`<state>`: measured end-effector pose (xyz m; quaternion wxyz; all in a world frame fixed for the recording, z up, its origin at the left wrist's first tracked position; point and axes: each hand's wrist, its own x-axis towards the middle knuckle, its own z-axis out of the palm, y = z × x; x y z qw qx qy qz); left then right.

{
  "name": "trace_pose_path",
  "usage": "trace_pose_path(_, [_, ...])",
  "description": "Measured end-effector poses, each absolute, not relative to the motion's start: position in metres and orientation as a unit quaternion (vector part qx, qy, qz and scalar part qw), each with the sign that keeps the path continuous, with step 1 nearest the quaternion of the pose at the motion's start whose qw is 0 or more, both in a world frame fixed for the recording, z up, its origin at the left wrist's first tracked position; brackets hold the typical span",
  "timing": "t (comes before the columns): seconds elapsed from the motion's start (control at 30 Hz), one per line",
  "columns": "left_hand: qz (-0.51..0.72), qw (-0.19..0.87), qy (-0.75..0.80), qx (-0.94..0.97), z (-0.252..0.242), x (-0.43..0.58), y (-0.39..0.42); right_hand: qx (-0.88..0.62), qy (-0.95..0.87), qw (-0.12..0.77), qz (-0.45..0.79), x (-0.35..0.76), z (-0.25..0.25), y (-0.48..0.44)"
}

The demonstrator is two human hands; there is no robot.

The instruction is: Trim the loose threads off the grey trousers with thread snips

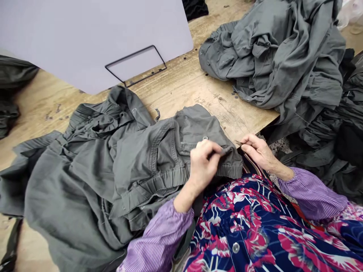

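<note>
My olive-grey cotton cargo trousers (pixel 141 158) lie bunched and folded over in front of me, a buttoned flap pocket (pixel 184 132) uppermost, its small round button (pixel 205 138) showing, the fabric creased.

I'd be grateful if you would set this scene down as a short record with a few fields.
Left hand: pinches the pocket flap of grey cargo trousers
Right hand: fingertips hold a small dark item, too small to identify
Work surface: wooden table
Nearby: pile of grey garments; pale board
</note>
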<state>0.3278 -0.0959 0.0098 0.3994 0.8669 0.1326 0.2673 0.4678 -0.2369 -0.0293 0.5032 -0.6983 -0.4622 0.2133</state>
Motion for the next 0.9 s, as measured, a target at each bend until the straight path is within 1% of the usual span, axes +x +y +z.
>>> trace_pose_path(0.07, [0.306,0.218,0.027,0.926,0.0,0.314,-0.108,-0.7,-0.42,0.536,0.216,0.47,-0.031,-0.235])
trace_pose_path(0.1, [0.306,0.153,-0.015,0.939,-0.006,0.309,-0.114,-0.699,-0.418,0.544,0.202,0.47,-0.031,-0.233])
trace_pose_path(0.17, [0.29,0.078,-0.06,0.952,-0.016,0.303,-0.124,-0.693,-0.451,0.539,0.159,0.469,-0.026,-0.225])
trace_pose_path(0.23, [0.276,0.053,-0.069,0.957,-0.023,0.301,-0.13,-0.688,-0.518,0.497,0.106,0.467,-0.018,-0.214])
trace_pose_path(0.3, [0.288,0.043,-0.042,0.956,-0.027,0.301,-0.133,-0.696,-0.587,0.41,0.053,0.466,-0.01,-0.202])
trace_pose_path(0.37, [0.305,0.037,0.029,0.951,-0.028,0.302,-0.133,-0.704,-0.638,0.311,0.016,0.467,-0.004,-0.191])
trace_pose_path(0.43, [0.303,0.033,0.112,0.946,-0.028,0.304,-0.132,-0.709,-0.665,0.233,-0.003,0.471,-0.002,-0.182])
trace_pose_path(0.53, [0.243,0.049,0.182,0.952,-0.025,0.309,-0.129,-0.717,-0.678,0.163,-0.014,0.478,-0.005,-0.175])
trace_pose_path(0.63, [0.181,0.058,0.202,0.961,-0.024,0.313,-0.128,-0.707,-0.697,0.122,-0.022,0.483,-0.01,-0.172])
trace_pose_path(0.7, [0.169,0.05,0.203,0.963,-0.025,0.314,-0.128,-0.689,-0.713,0.128,-0.017,0.483,-0.013,-0.171])
trace_pose_path(0.77, [0.165,0.043,0.197,0.965,-0.027,0.315,-0.129,-0.678,-0.712,0.181,0.011,0.483,-0.017,-0.167])
trace_pose_path(0.83, [0.159,0.038,0.188,0.969,-0.03,0.315,-0.129,-0.682,-0.663,0.299,0.075,0.483,-0.02,-0.16])
trace_pose_path(0.9, [0.146,0.034,0.177,0.973,-0.033,0.315,-0.128,-0.679,-0.546,0.457,0.182,0.484,-0.019,-0.155])
